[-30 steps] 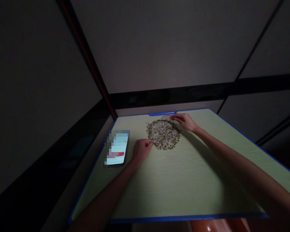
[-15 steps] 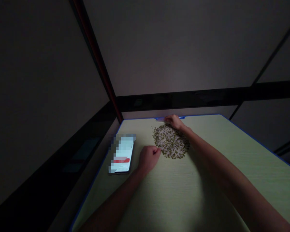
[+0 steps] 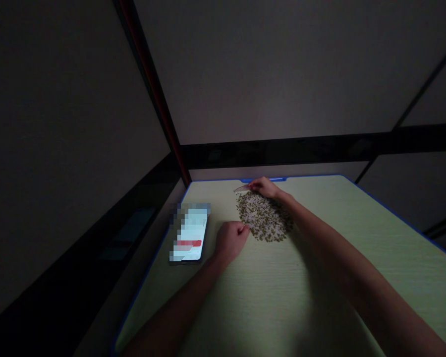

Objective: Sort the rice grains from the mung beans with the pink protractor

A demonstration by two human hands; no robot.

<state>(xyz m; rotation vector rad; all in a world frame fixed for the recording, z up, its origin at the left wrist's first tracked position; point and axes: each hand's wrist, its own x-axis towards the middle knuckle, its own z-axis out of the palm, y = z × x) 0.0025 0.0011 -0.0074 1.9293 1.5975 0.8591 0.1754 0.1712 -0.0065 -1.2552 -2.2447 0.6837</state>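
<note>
Small green and whitish grains lie spread in a rough round patch on the pale table. At the patch's far edge, my right hand has its fingers pinched on a thin, clear flat strip, whose pointed end sticks out to the left. The strip's exact kind is too unclear to tell. My left hand rests closed on the table at the near left edge of the grains. Its inside is hidden, so I cannot make out whether anything is in it.
A phone with a lit screen lies left of my left hand, partly blurred out. Blue edging borders the table, with a blue handle piece at the far edge. Dark-banded walls stand behind and to the left.
My right hand has shifted slightly left and towards me along the far edge of the grains, its strip now angled down to the left. My left hand stays closed in place.
</note>
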